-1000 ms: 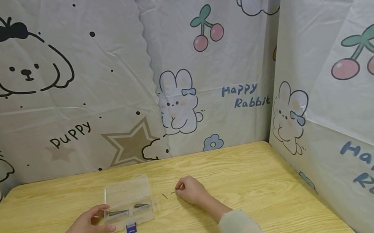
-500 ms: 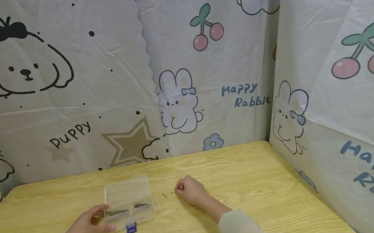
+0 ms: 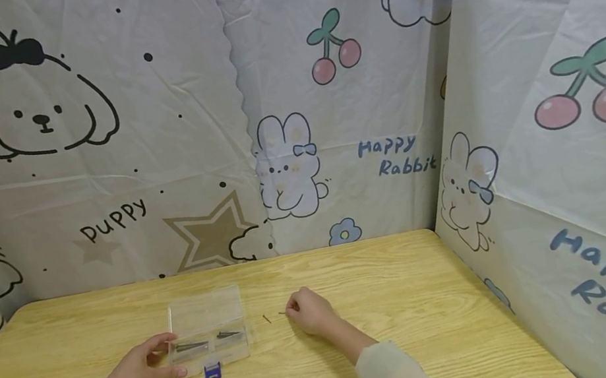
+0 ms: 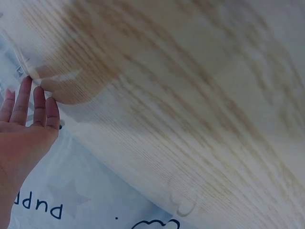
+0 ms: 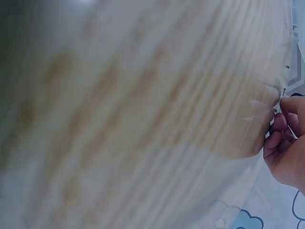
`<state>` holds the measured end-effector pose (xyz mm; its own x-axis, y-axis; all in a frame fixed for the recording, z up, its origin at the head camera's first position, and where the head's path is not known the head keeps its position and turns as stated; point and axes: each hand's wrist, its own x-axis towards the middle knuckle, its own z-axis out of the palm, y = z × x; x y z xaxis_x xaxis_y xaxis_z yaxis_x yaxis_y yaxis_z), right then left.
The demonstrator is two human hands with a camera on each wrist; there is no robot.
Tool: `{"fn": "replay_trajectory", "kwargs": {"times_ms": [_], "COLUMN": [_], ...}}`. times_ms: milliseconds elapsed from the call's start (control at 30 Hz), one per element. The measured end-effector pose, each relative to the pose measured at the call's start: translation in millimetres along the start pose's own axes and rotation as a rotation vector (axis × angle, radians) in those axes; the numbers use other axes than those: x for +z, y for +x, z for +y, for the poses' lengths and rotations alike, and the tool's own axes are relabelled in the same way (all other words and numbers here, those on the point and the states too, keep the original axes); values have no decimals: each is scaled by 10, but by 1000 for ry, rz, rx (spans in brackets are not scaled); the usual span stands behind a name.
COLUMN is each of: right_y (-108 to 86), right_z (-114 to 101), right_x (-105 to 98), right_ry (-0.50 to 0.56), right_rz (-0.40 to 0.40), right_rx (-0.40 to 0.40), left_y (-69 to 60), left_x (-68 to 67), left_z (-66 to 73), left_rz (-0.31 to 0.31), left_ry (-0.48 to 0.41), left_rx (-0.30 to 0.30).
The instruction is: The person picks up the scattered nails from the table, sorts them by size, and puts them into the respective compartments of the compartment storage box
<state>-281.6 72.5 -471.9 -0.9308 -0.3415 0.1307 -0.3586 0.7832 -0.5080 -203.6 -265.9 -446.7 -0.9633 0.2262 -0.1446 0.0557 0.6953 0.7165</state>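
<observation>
A clear plastic box (image 3: 231, 353) stands on the table with its transparent lid (image 3: 206, 312) tipped back. Dark screws lie in its left compartment and more screws (image 3: 228, 334) in the right one. My left hand (image 3: 138, 372) grips the box's left end, thumb at the front and fingers behind. Right of the box, my right hand (image 3: 311, 311) pinches a tiny dark screw (image 3: 282, 313) at the tabletop, its end showing past the fingertips. A loose screw (image 3: 267, 319) lies between that hand and the box. Both wrist views show mostly blurred tabletop.
A blue clasp (image 3: 212, 371) juts from the box's front edge. The wood-grain table (image 3: 423, 329) reaches back to a printed curtain (image 3: 285, 85), which also hangs along the right side.
My right hand has edged very slightly to the right with the pinched screw. The left hand, the box and the loose screw have stayed put.
</observation>
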Motion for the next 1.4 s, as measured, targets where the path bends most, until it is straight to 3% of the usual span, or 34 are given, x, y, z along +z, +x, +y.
{"fn": "replay_trajectory", "kwargs": {"times_ms": [467,933,1400], "right_y": [15,13,-39], "right_z": [-12,-103,-221], "right_x": [-26,-45,-51], "right_ry": [59,102,144], "right_rz": [-32,-34,-89], "right_rx": [42,-43,-35], "left_y": [11,4,-2], "left_x": [1,7,9], "left_z": [-34,-66,-50], "left_rz": [5,-1,5], "left_ry": [13,-6,2], "left_rx": [19,21,16]}}
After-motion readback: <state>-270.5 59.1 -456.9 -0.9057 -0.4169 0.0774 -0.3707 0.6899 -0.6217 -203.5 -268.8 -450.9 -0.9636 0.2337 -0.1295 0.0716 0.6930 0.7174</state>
